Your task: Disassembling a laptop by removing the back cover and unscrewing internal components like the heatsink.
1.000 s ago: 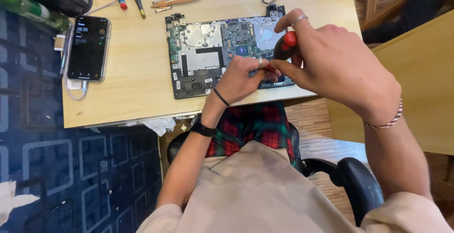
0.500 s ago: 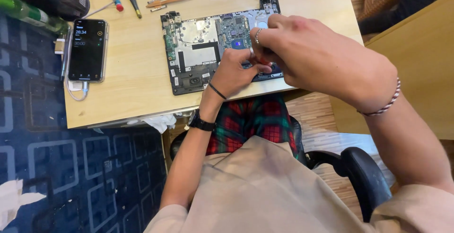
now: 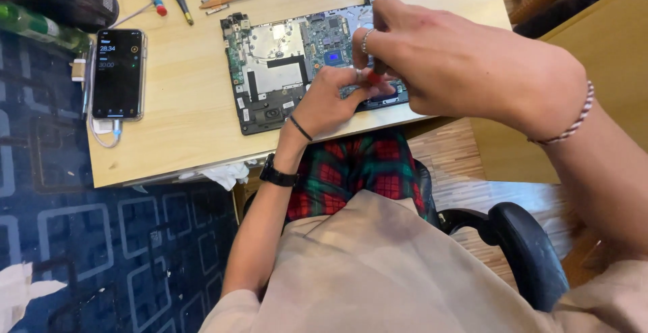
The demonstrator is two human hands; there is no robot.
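Over green circuit board (image 3: 283, 69), both hands (image 3: 432, 63) pinching red-handled screwdriver (image 3: 372, 76), pale wooden table (image 3: 182, 117)

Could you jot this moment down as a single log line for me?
left hand: steadies red-handled screwdriver | right hand: grips it over circuit board | phone: left on desk

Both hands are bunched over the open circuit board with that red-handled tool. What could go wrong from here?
The red-handled tool, pinched between the left hand and right hand, could slip and scratch the green circuit board. The board's near edge lies at the edge of the wooden table, so pressure might tip it toward the lap.
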